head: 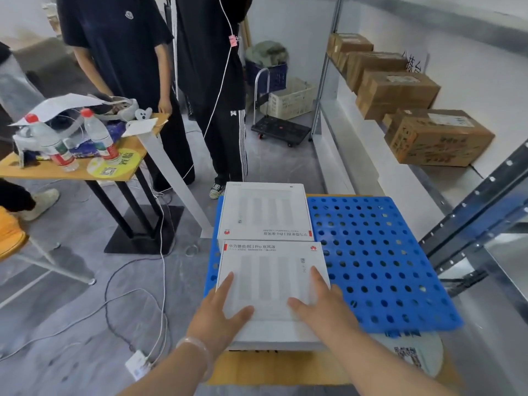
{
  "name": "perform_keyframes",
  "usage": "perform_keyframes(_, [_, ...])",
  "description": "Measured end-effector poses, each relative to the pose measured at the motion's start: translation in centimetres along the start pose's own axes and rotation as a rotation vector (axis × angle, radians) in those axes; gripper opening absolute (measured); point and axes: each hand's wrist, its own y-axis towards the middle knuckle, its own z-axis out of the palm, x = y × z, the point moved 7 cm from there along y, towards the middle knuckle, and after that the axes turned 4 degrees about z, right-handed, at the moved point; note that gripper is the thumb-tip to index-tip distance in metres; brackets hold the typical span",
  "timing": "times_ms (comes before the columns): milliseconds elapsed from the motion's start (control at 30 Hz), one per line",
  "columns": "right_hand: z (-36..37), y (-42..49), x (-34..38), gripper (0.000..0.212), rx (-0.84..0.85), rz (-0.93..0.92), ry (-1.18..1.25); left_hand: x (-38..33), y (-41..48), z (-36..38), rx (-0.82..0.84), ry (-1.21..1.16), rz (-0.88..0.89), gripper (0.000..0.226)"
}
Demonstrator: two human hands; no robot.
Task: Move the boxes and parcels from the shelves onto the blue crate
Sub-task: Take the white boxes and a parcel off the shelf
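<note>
The near white box (271, 270) lies flat on the left part of the blue crate (371, 252), with its printed top upward. Both hands rest on its lid. The left hand (220, 312) lies on the left side and the right hand (320, 304) on the right side. The fingers of each hand are straight and spread apart, flat on the lid, and they do not curl around any edge. The left wrist carries a pale bracelet (197, 350).

Just behind this box, touching or almost touching it, lies the far white box (265, 210) of the same kind, turned the opposite way. It is also on the left part of the crate. The right part of the crate shows only its round holes.

To the right stands a metal shelf (357, 144), and several cardboard boxes (397, 92) sit on it in a row against the wall.

To the left is a wooden table (68, 172) with two water bottles (100, 138) and some papers. Behind it stand two persons in dark clothes (120, 44). Further back there is a black trolley (280, 130) and a cream basket (288, 101). Cables (163, 252) run over the grey floor.
</note>
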Motion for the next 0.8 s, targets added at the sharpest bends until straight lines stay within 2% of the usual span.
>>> perform_keyframes(800, [1.0,2.8,1.9,0.096,-0.003,-0.045,0.064,1.3,3.1,-0.8,0.009,0.078,0.030,0.087])
